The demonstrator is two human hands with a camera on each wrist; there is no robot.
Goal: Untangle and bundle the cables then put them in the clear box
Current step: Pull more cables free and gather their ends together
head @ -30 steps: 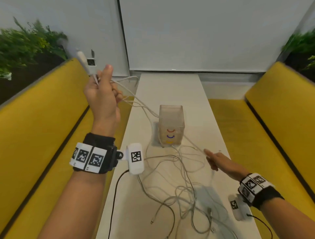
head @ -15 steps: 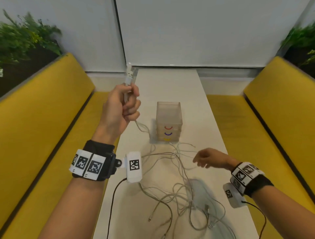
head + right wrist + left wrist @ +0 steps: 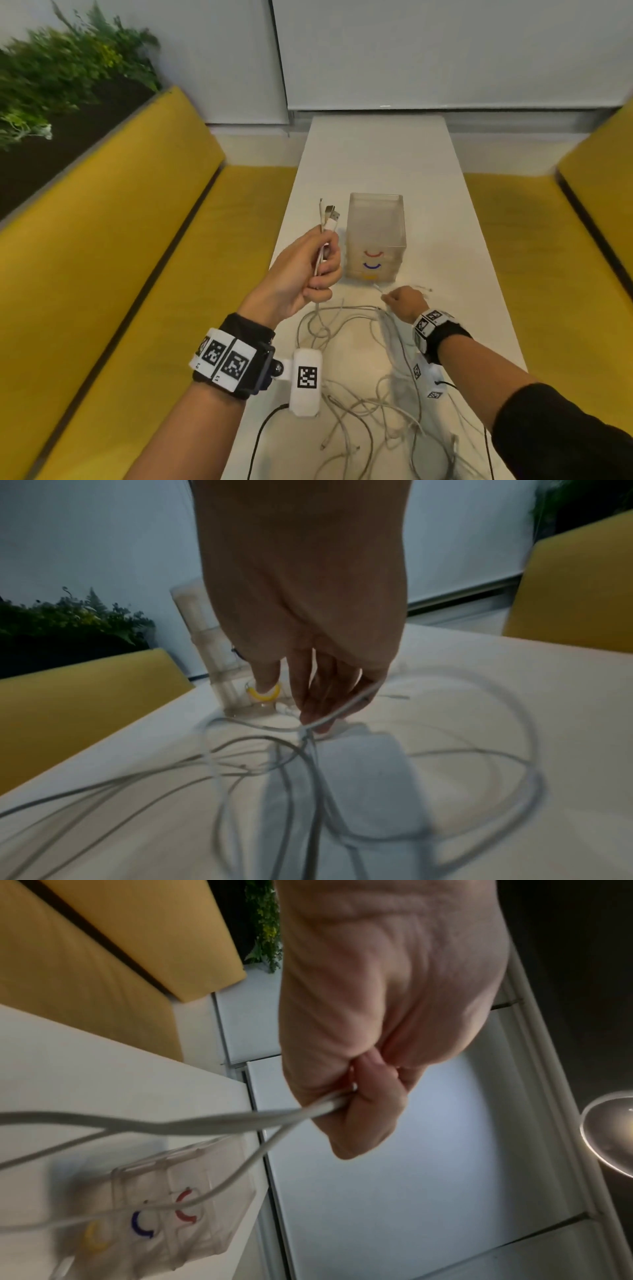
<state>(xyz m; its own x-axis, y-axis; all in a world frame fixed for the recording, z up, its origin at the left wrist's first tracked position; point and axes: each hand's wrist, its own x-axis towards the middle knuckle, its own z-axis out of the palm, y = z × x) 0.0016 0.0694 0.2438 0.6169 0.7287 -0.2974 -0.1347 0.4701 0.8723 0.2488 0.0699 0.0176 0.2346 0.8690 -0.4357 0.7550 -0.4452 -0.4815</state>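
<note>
Hands apart, the left hand (image 3: 310,270) grips two cable ends (image 3: 328,219) raised beside the clear box (image 3: 376,236) mid-surface while the right hand (image 3: 406,303) pinches a strand from the cables (image 3: 370,394) tangled toward the near edge, so untangling seems underway and drawing that strand free likely comes next.

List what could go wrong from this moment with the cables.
The left hand grips a white cable that runs down into the tangle; pulling may tighten knots. The right hand works close to the clear box; a snagged strand might tip it. Loose loops near the table edge could slide off.
</note>
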